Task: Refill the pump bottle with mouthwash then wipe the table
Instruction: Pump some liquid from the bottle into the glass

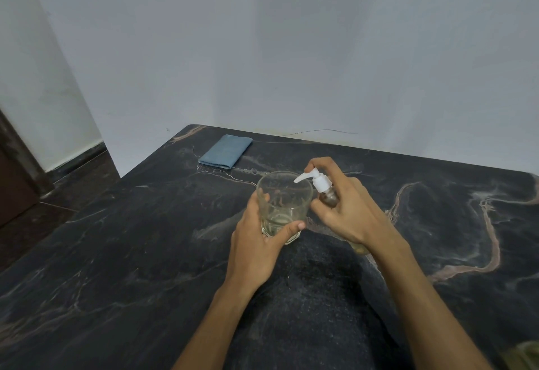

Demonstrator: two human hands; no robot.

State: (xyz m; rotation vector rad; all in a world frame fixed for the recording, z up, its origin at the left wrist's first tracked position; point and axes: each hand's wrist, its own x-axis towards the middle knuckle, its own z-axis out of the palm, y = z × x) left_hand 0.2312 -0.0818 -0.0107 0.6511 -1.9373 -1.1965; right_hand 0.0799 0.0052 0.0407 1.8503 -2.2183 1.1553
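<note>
A pale grey wall (291, 49) fills the upper half of the view, with a dark skirting strip and a dark floor (43, 224) at the left. Below it spreads the tabletop (131, 282), black stone veined with pale brown and white streaks.

Two bare forearms reach in from the lower edge toward the middle of the tabletop. The left hand (256, 247) wraps a clear drinking glass (284, 203): its grip is clamped on the glass, thumb across the near side close to the base and fingers round the far left wall. The glass stands upright and holds a shallow layer of pale yellowish liquid at the bottom.

The right hand (347, 209) has its grip clamped on the pump bottle (328, 197), a small clear bottle held tilted just to the right of the glass. One finger arches over the top of the white pump head (316, 178), whose spout points left over the rim of the glass. How much liquid the bottle holds cannot be told.

A folded blue cloth (226, 151) lies flat near the far left edge of the tabletop, well apart from both hands.
</note>
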